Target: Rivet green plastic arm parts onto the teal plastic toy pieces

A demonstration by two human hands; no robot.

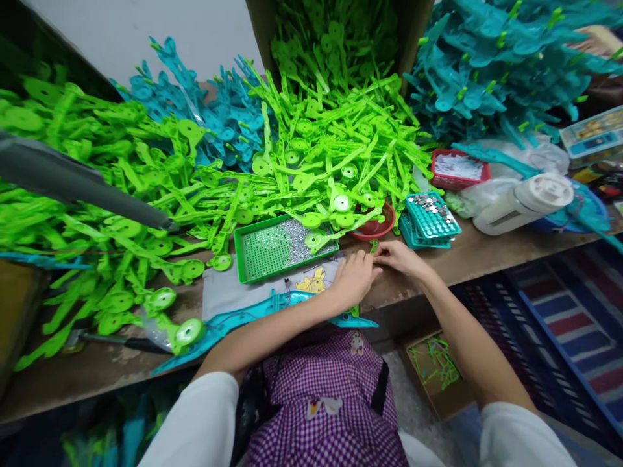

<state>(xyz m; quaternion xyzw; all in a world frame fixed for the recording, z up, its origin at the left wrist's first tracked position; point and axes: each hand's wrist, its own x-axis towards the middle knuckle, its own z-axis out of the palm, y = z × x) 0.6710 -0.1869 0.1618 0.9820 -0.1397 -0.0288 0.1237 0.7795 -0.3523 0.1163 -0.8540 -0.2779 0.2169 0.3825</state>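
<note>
My left hand (354, 279) is closed, its fingers bent and meeting the fingertips of my right hand over the table's front edge; what it grips is hidden beneath it. My right hand (400, 257) pinches a small green plastic piece (374, 246) that pokes up at its fingertips. Under my left forearm lies a long blue plastic part (243, 316), with a green bit showing near its right end. Just beyond my left hand stands a green perforated tray (260, 256) with small silvery metal pieces in it, on a grey cloth (219, 285) with a yellow print.
Piles of green plastic parts (335, 155) cover the back and left. Blue parts (487, 71) are heaped at the back right. A red bowl (374, 227), turquoise baskets (428, 220) with metal discs, a red basket (461, 167) and a white bottle (523, 202) stand to the right.
</note>
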